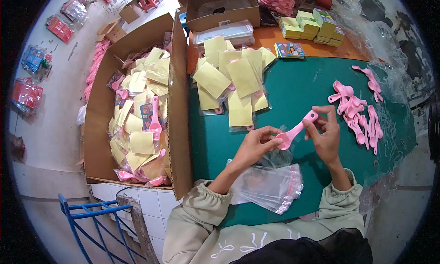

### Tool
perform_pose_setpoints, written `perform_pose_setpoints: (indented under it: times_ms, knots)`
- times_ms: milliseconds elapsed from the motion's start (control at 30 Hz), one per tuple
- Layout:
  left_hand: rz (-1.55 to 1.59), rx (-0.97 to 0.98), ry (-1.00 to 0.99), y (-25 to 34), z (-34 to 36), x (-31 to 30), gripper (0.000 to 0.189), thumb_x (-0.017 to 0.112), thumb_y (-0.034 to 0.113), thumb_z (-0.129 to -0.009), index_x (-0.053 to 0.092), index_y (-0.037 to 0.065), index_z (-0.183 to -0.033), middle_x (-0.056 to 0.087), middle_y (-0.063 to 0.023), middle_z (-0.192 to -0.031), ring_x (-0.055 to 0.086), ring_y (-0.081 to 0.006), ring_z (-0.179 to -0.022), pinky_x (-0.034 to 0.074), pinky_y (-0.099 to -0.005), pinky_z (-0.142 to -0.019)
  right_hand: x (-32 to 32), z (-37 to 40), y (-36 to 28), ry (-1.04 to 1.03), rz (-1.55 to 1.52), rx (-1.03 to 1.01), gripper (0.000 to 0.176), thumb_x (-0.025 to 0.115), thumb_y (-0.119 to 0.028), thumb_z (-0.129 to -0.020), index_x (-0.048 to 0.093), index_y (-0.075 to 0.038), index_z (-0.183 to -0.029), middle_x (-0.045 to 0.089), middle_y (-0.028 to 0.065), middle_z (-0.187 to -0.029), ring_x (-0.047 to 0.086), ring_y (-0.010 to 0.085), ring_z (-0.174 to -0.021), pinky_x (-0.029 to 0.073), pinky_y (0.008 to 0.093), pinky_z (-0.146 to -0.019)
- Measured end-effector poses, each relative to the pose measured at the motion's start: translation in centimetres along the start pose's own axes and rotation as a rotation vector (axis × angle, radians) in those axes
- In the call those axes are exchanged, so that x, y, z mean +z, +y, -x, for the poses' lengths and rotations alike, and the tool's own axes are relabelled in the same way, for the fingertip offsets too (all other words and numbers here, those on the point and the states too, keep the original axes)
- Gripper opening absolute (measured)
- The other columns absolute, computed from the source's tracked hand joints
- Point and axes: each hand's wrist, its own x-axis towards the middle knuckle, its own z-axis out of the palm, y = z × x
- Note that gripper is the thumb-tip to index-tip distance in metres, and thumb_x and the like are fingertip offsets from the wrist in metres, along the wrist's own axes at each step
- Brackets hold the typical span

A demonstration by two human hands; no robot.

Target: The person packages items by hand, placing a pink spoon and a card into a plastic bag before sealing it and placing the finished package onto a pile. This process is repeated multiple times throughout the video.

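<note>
My right hand (326, 134) grips the handle end of a pink plastic spoon (295, 131). The spoon's bowl end goes into a small clear plastic bag (278, 155) that my left hand (256, 144) pinches at its mouth. Both hands hover over the green table (293, 92). Under them lies a stack of clear bags with red zip strips (268, 187). A heap of loose pink spoons (360, 115) lies just right of my right hand. Packed spoons with yellow cards (231, 83) are piled beyond my left hand.
A large open cardboard box (137, 103) full of packed yellow-card spoons stands at the table's left side. Small yellow-green boxes (314, 25), a printed card stack (289, 50) and another carton (222, 9) sit at the far edge. Crumpled clear plastic (389, 57) covers the right.
</note>
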Motion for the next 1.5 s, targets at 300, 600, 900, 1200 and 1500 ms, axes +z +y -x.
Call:
perform_pose_setpoints:
  times_ms: [300,600,900,1200,1500]
  knots:
    - [-0.115,0.108,0.012,-0.4,0.0,0.3,0.024,0.061,0.019,-0.087,0.063,-0.001,-0.101,0.065,-0.0034,-0.086,0.058,-0.0060,-0.078,0.047,-0.0216,-0.069,-1.5,-0.5,0.0,-0.087,0.111,-0.128,0.020,0.064,-0.005,-0.081,0.049,0.001,-0.092,0.060,0.0068,-0.075,0.059,0.0085,-0.068,0.048,0.0232,-0.059]
    - [-0.110,0.214,0.026,2.0,-0.3,1.6,0.028,0.056,0.021,-0.090,0.062,-0.003,-0.106,0.064,-0.0027,-0.089,0.056,-0.0067,-0.082,0.047,-0.0221,-0.074,-2.2,-0.6,-0.5,-0.025,0.021,-0.058,0.021,0.065,-0.005,-0.081,0.049,0.000,-0.094,0.060,0.0054,-0.078,0.058,0.0076,-0.073,0.046,0.0212,-0.060]
    - [-0.089,0.102,-0.124,1.4,-0.2,1.4,0.029,0.052,0.023,-0.092,0.063,-0.002,-0.102,0.064,-0.0047,-0.086,0.057,-0.0070,-0.078,0.046,-0.0216,-0.069,-2.2,-0.4,-0.3,-0.094,0.064,-0.180,0.023,0.066,-0.004,-0.080,0.048,-0.002,-0.094,0.062,0.0066,-0.079,0.060,0.0095,-0.071,0.047,0.0229,-0.059]
    - [0.077,0.079,-0.202,3.1,0.0,1.0,0.034,0.042,0.025,-0.097,0.058,-0.004,-0.106,0.066,-0.0069,-0.091,0.059,-0.0093,-0.081,0.047,-0.0228,-0.076,-2.0,-0.4,0.2,0.012,0.074,-0.293,0.025,0.066,-0.023,-0.083,0.055,-0.002,-0.091,0.062,0.0069,-0.081,0.058,0.0111,-0.069,0.047,0.0240,-0.062]
    - [-0.005,0.157,0.187,0.7,-0.4,-0.8,0.031,0.041,0.024,-0.097,0.057,0.000,-0.084,0.058,-0.0024,-0.074,0.054,-0.0063,-0.069,0.044,-0.0214,-0.061,0.4,-4.1,-0.9,-0.567,0.259,-0.554,0.053,0.045,-0.055,-0.087,0.063,-0.005,-0.092,0.050,0.0141,-0.114,0.050,0.0264,-0.099,0.041,0.0361,-0.086]
